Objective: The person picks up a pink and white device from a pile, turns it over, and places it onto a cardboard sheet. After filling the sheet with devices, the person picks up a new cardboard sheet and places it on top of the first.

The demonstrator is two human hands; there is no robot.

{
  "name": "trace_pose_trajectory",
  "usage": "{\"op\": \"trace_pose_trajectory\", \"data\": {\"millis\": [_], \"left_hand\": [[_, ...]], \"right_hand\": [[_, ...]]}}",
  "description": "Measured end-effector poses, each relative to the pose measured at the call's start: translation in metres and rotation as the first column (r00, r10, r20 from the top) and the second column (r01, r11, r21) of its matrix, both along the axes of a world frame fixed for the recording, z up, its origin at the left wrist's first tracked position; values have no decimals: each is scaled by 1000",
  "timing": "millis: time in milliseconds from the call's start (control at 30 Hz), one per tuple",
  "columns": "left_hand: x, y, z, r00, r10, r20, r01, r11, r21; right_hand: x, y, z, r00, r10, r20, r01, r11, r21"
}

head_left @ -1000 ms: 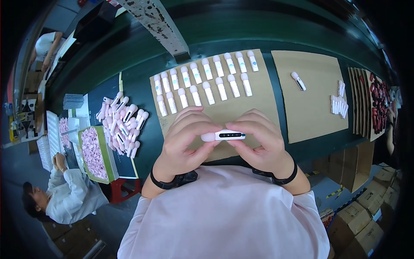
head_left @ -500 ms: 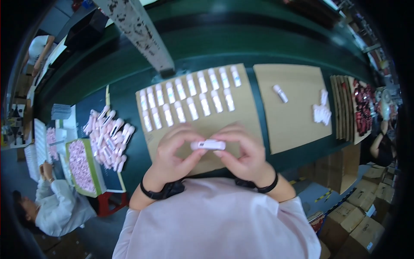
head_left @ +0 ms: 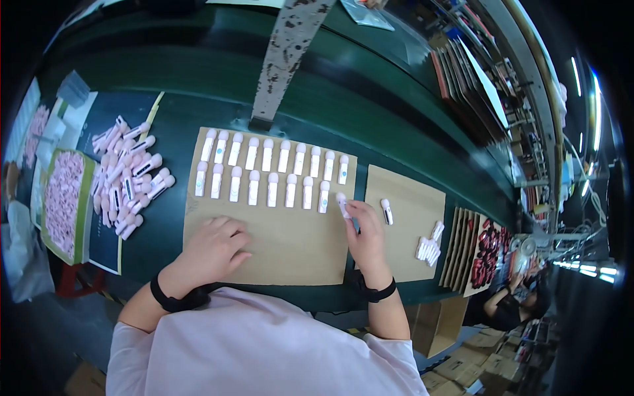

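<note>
Pinching a slim, round-headed pale stick (head_left: pixel 343 204) at flat brown cardboard's (head_left: pixel 294 254) edge

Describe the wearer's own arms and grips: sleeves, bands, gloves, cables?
Short, pale pink sleeves: left sleeve, right sleeve. Forearms uncovered. Left grip and right grip are both ungloved. Each wrist has a narrow black band, left band and right band, with a bulkier dark piece on its inner side. No cables or markings visible on either arm.
</note>
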State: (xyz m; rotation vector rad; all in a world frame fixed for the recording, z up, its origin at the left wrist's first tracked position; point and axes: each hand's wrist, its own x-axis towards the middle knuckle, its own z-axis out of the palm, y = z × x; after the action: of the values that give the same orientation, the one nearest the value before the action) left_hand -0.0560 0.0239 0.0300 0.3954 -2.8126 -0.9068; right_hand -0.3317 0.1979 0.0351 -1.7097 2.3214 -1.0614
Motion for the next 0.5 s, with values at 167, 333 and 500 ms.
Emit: {"op": "trace_pose_trajectory", "data": {"millis": [167, 333, 500], "left_hand": [[7, 2, 5, 1000, 6, 21, -6, 999, -37], [8, 4, 7, 999, -26, 33, 28, 998, -52], [8, 4, 9, 998, -37, 44, 38, 999, -21]], "right_hand": [[4, 8, -2, 971, 74, -229, -31, 982, 185], [-4, 7, -11, 968, 73, -238, -21, 977, 214], [-10, 3, -15, 972, 45, -229, 0, 981, 192]]}}
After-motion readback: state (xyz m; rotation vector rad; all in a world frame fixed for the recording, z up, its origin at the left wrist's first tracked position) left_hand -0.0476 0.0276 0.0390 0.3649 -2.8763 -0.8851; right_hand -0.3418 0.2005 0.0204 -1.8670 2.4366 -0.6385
